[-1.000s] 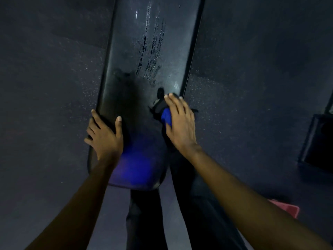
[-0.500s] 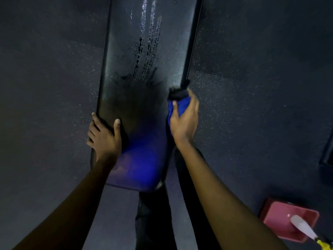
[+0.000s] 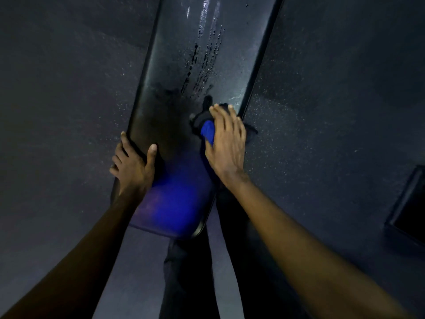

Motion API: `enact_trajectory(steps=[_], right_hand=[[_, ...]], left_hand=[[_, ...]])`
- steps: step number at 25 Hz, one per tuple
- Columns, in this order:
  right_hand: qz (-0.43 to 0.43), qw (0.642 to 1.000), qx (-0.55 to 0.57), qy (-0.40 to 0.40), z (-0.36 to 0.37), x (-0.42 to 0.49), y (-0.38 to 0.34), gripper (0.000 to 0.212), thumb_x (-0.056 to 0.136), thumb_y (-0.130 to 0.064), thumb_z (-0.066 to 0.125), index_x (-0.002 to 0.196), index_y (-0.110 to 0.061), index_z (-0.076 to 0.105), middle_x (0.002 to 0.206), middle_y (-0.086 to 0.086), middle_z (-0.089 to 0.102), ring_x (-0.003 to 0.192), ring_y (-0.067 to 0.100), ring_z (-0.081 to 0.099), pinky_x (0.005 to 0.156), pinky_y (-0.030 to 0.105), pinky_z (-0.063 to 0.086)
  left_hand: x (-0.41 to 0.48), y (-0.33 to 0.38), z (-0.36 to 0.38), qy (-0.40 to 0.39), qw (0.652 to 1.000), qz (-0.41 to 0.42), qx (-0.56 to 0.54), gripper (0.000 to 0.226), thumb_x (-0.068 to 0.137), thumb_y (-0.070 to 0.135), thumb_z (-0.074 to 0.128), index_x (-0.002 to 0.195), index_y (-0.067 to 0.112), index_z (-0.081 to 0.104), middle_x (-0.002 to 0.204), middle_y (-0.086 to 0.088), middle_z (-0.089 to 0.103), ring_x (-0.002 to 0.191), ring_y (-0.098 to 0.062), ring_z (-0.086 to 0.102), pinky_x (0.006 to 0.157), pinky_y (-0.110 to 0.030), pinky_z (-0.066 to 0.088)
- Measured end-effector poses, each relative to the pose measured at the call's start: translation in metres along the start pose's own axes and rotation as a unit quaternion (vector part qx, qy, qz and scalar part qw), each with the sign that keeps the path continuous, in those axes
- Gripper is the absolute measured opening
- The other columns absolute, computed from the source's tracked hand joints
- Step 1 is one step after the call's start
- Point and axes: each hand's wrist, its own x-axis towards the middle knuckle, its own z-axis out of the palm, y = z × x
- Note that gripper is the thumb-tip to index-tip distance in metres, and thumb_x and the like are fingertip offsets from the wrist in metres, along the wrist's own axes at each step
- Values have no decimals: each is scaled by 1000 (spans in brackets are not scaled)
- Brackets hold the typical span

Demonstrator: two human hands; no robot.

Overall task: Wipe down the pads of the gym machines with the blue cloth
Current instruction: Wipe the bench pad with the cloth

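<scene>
A long black bench pad runs away from me, wet with streaks of droplets along its far half and dull where it was rubbed. My left hand grips the pad's left edge near its close end, thumb on top and fingers wrapped over the side. My right hand lies flat with straight fingers on the blue cloth, pressing it onto the pad by the right edge. The cloth bunches dark beyond my fingertips. A blue glow tints the pad's near end.
Dark speckled rubber floor surrounds the bench on both sides. A dark boxy object sits at the right edge of view. My dark-trousered legs stand just below the pad's near end.
My right hand went from gripping the cloth over the pad's right edge to pressing it flat on top. The left hand stayed put. The red container has left the view.
</scene>
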Motion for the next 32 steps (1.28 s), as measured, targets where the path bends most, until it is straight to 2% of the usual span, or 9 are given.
enact_trajectory(steps=[4,6,9,15,18,20,24,29,32], right_hand=[[136,989,30,59,4,38,-38,68,83,-18,75,145,-12,46,153,3,44,150,25,27,122,43,21],[40,999,-20,-6,12,44,-55,68,85,-19,72,147,-12,43,155,3,41,151,25,24,122,42,16],[-151,981,-91,-84,12,62,-52,65,85,-17,67,146,-13,45,153,3,44,150,24,27,119,43,26],[3,997,-71,-2,28,70,-97,65,85,-18,67,145,-9,44,153,6,43,149,28,27,120,46,28],[-164,972,-124,-117,42,69,-122,67,82,-18,65,145,-7,45,153,8,44,148,31,29,119,46,29],[-223,949,-158,-160,38,92,-123,68,82,-22,63,146,-10,45,153,6,45,148,29,30,119,44,30],[-128,958,-220,-136,56,116,-159,65,87,-30,61,146,-8,44,152,8,44,150,29,26,121,44,26],[-280,873,-272,-292,53,112,-170,65,89,-36,63,146,-9,46,150,10,48,147,29,32,119,40,24],[-251,895,-266,-254,39,144,-159,62,92,-41,63,145,-14,47,148,6,50,143,25,39,117,42,33]], left_hand=[[3,-2,-6,-48,999,7,-22,99,89,78,35,160,21,-4,162,-20,16,145,-42,19,114,-64,12],[5,-5,-8,-69,997,2,-24,99,89,76,35,160,21,-6,163,-20,13,146,-42,17,115,-64,11],[6,-7,-10,-79,996,6,-51,96,94,71,41,160,21,-6,163,-20,13,147,-40,15,116,-63,9],[4,-17,-7,-42,996,61,-46,88,96,65,40,161,14,8,156,-23,29,136,-44,32,108,-64,22],[1,-22,-5,-24,996,84,-18,86,98,66,35,159,7,15,148,-24,40,126,-44,44,101,-63,34],[-1,-21,-4,-8,995,98,-14,86,99,64,38,158,4,18,148,-23,41,124,-42,47,99,-60,39],[5,-29,-7,-30,992,108,-66,87,96,60,45,158,5,17,151,-20,39,130,-39,44,104,-61,38],[6,-31,-11,-21,989,113,-98,86,93,56,56,156,5,28,149,-17,45,129,-36,47,105,-53,26],[6,-31,-10,-43,986,112,-113,88,95,55,54,158,7,18,154,-14,37,137,-34,40,109,-54,27]])
